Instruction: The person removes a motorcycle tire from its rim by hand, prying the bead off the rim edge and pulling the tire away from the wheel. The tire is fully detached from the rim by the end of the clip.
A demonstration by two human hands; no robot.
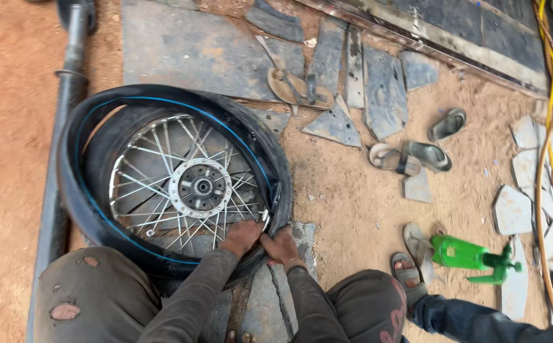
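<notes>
Tyre (pixel 76 190), black with a thin blue line running round its sidewall, sits loose and half peeled off a spoked wheel (pixel 187 184) that lies flat on grey stone slabs (pixel 181 51) set in reddish sandy ground. Its rubber bulges out on the left and folds inward on the right, where the inner edge stands up from the rim. The wheel has bright steel spokes crossing to a round silver hub (pixel 200 187) with a dark centre. At the near edge both hands work side by side: the left hand (pixel 241 237) is curled and pressed down on the tyre's edge, and the right hand (pixel 281 245), touching it, grips the same edge with bent fingers. Both arms wear brown sleeves, and the person's knees frame the wheel. A long dark metal bar (pixel 67 95) lies along the left of the tyre. No packages, labels or signs can be made out; the nearest coloured thing is a green plastic tool (pixel 470 257) lying on the sand to the right, beside another person's sandalled foot (pixel 408 274). Loose sandals (pixel 416 155) lie further off, and a yellow hose (pixel 549 127) runs down the right edge.
</notes>
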